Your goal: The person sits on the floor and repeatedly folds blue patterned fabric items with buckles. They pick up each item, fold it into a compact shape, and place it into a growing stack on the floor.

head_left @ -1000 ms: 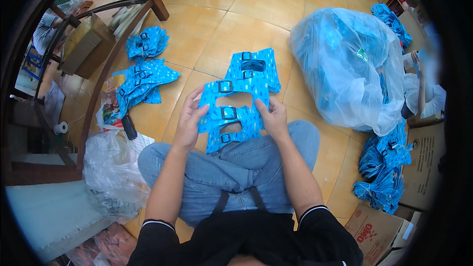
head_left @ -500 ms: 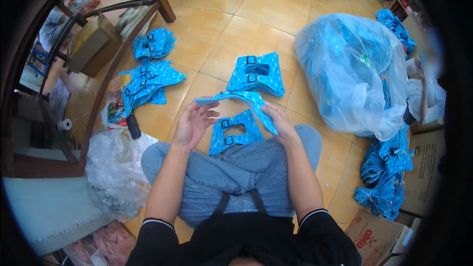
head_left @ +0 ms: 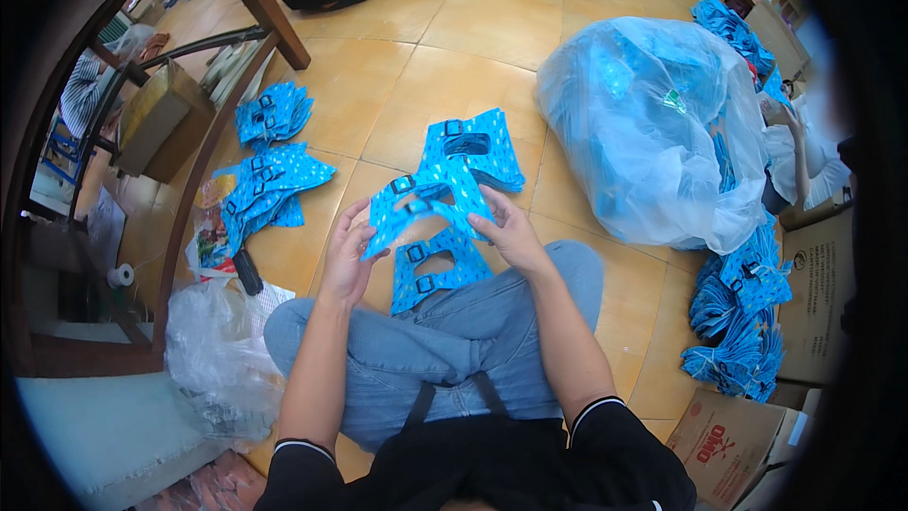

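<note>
The person sits cross-legged on the tiled floor, and both hands are raised just above the knees with one blue patterned harness piece between them. The left hand curls lightly on the piece's lower left end, fingers part open; the right hand pinches its right edge. The piece's long axis runs from lower left up toward the right, so it spans the two hands and neither is clearly nearer. Directly under it, against the shins, lies a second harness piece with black buckles. Just beyond, flat on the floor, sits a small stack of the same pieces. Further left lie two more blue piles; to the right a big clear bag stuffed with blue goods stands well apart, nothing blocking the hands.
</note>
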Available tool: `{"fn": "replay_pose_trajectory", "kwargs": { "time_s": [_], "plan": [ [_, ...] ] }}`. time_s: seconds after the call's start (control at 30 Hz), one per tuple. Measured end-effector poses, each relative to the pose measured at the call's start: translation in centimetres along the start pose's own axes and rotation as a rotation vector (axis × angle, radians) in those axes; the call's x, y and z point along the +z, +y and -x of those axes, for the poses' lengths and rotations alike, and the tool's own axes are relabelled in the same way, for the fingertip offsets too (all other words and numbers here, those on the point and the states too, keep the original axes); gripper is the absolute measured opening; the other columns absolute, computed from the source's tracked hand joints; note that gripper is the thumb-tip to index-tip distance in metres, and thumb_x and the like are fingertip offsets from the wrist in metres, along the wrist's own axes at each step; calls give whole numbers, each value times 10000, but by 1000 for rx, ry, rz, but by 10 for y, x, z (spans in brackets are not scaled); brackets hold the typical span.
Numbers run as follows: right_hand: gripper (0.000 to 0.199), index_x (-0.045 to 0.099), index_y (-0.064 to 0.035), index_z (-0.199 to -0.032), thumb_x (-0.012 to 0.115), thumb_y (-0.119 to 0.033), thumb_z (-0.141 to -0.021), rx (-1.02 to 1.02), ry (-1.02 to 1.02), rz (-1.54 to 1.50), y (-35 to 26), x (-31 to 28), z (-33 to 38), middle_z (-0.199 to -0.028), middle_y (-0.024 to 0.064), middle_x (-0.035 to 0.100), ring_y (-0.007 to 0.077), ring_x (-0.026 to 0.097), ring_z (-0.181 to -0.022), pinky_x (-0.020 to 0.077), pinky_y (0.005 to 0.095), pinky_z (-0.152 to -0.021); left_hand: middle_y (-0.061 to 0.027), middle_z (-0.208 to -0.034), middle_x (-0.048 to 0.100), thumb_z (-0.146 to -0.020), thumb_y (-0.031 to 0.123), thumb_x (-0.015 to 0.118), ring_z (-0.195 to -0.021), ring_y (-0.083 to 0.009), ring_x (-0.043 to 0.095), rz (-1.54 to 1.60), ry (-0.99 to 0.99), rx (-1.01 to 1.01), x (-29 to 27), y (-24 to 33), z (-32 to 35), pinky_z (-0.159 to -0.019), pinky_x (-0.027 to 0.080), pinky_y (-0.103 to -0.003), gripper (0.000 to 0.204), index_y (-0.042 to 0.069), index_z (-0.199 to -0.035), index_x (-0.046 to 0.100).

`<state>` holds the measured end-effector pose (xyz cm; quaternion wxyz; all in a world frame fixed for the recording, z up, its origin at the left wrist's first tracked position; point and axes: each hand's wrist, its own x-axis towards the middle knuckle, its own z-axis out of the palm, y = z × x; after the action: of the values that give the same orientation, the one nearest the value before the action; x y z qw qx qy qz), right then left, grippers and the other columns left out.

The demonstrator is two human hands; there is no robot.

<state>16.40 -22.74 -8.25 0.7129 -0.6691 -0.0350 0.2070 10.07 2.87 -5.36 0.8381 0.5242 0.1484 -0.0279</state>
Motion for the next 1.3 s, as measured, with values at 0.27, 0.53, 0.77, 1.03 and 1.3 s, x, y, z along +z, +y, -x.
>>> {"fn": "replay_pose_trajectory", "kwargs": {
  "time_s": [0.27, 0.53, 0.77, 1.03, 1.3],
  "plan": [
    [466, 411, 22, -1350, 566, -121, -933, -432, 262, -33, 15, -37, -57, -1158, 108, 584, 135, 565, -1020, 460, 273, -881, -106, -1019, 639, -888, 61, 568, -868, -151, 621, -129, -75, -41, 33, 3, -84, -767, 497, -248, 407, -12, -1273, 457],
    [493, 496, -6, -1302, 595, -248, -884, -245, 634, 589, 34, -75, -108, -1235, 218, 540, 330, 523, -1141, 408, 382, -975, -114, -1114, 603, -906, 185, 574, -1018, -180, 571, -499, 189, 39, 46, -44, -159, -830, 465, -302, 351, 14, -1211, 539],
    [446, 533, -16, -1252, 586, -249, -875, -378, 644, 594, 27, -52, -91, -1148, 212, 546, 360, 527, -1091, 412, 411, -946, -136, -1169, 581, -881, 186, 605, -1013, -215, 571, -575, 207, -11, -7, -66, -114, -845, 463, -317, 352, 33, -1193, 552],
    [368, 584, -20, -1177, 611, -208, -862, -399, 561, 669, 16, -36, -63, -1021, 167, 606, 309, 602, -943, 474, 393, -832, -196, -1198, 564, -840, 229, 659, -1040, -264, 584, -969, -45, -75, -11, -106, -77, -873, 473, -355, 432, 16, -1199, 545],
    [379, 571, 8, -1183, 597, -239, -896, -173, 50, 656, 22, -23, -36, -956, 167, 667, 248, 647, -858, 506, 350, -766, -166, -1066, 626, -807, 224, 627, -1019, -356, 590, -1609, -349, 49, 3, -89, -51, -884, 469, -433, 381, 67, -1152, 583]
  ]
}}
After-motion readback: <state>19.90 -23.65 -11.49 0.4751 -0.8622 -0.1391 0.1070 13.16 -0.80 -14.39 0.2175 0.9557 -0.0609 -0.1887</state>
